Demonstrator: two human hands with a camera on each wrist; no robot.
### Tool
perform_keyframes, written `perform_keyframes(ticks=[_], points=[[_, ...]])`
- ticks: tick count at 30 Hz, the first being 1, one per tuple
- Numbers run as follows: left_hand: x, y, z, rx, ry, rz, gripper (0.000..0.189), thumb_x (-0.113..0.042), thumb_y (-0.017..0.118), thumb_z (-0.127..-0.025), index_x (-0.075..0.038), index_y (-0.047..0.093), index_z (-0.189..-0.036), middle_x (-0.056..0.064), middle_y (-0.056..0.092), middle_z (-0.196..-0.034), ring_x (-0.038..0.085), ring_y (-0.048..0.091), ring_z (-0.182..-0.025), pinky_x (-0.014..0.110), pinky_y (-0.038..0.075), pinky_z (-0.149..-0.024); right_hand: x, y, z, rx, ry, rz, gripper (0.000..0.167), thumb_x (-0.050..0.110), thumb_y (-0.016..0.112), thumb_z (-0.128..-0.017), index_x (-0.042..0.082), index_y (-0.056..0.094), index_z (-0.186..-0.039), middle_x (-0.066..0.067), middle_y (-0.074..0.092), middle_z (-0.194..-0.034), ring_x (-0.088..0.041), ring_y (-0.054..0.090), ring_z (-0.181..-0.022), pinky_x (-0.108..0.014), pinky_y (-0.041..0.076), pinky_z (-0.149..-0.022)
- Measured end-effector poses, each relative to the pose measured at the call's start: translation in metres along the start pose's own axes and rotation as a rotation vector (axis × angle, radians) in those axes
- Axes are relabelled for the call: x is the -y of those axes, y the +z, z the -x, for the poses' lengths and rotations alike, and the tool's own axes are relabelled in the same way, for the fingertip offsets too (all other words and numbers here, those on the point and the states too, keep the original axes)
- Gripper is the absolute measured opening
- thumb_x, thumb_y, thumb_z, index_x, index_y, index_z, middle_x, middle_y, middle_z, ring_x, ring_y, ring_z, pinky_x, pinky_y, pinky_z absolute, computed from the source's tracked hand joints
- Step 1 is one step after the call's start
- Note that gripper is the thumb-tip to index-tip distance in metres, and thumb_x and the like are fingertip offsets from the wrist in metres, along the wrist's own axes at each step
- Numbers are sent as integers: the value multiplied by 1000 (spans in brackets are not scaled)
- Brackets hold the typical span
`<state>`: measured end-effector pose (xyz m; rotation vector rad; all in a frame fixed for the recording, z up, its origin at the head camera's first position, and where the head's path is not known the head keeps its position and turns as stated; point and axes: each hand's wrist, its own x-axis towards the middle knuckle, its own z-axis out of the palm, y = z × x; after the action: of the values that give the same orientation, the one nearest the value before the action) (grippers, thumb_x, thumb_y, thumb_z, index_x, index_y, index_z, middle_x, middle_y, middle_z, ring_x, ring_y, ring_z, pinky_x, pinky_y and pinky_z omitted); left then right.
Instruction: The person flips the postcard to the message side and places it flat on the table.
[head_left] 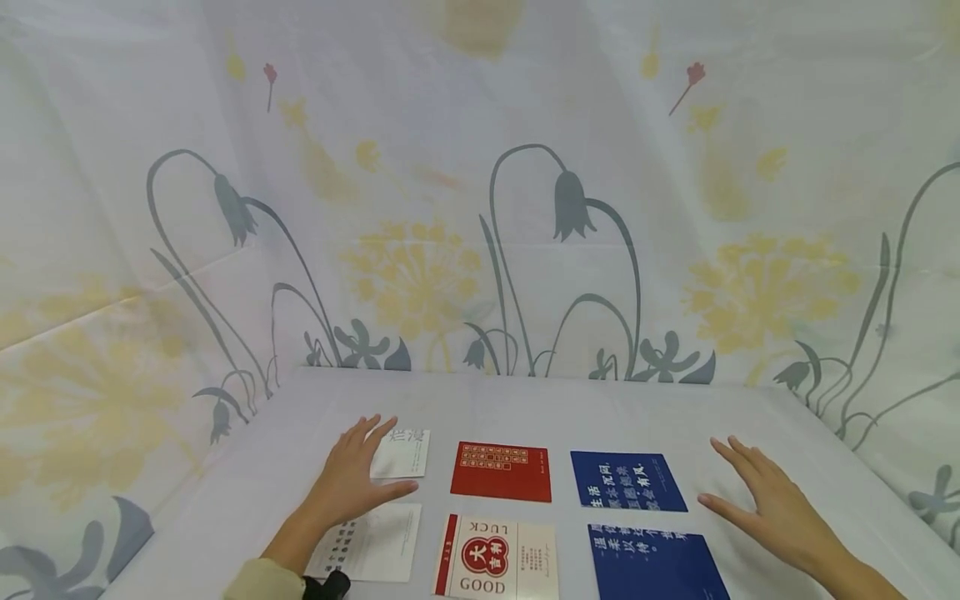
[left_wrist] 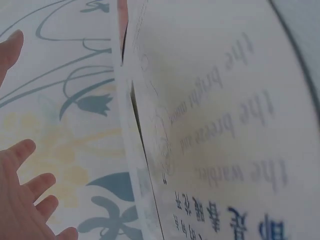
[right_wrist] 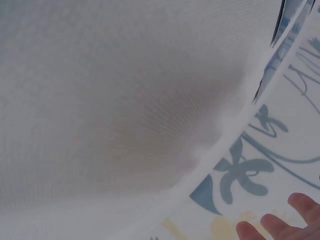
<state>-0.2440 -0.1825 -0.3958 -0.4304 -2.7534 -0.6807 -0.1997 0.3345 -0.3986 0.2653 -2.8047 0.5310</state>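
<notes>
My left hand point(head_left: 351, 473) hovers with spread, relaxed fingers over the left side of the table, holding nothing. It partly covers an upper white card point(head_left: 408, 457) with grey characters and a lower white card point(head_left: 386, 546) with dark lettering. My right hand point(head_left: 772, 508) is also spread and holds nothing, just right of an upper blue card point(head_left: 628, 483) and a lower blue card point(head_left: 660, 567) with white characters. Between the hands lie a red card point(head_left: 500, 487) with small gold-framed characters and a cream card point(head_left: 534, 554) reading GOOD LUCK with a red emblem.
The cards lie on a white-covered table point(head_left: 562, 408), two by two in columns. Behind and beside the table hangs a pale curtain point(head_left: 450, 167) printed with grey bellflowers and yellow blooms. A black band point(head_left: 327, 586) and beige sleeve point(head_left: 264, 581) are on the left wrist.
</notes>
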Motion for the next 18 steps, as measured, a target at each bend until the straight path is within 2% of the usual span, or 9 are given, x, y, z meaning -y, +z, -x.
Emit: perform_keyframes(ticks=[9, 18], points=[[-17, 10, -13, 0, 29, 59, 94, -58, 73, -67, -15, 37, -143, 15, 33, -145, 38, 22, -134, 65, 24, -100, 5, -2, -5, -35, -35, -57, 81, 42, 69, -81, 5, 32, -143, -31, 29, -140, -54, 26, -122, -73, 24, -86], [-38, 20, -26, 11, 57, 169, 91, -49, 78, -67, -18, 38, -142, 12, 32, -146, 33, 23, -135, 62, 29, -99, 7, -3, -11, -76, -98, -112, 80, 39, 72, -79, 4, 36, -141, -31, 31, -139, -53, 28, -122, -70, 25, -88]])
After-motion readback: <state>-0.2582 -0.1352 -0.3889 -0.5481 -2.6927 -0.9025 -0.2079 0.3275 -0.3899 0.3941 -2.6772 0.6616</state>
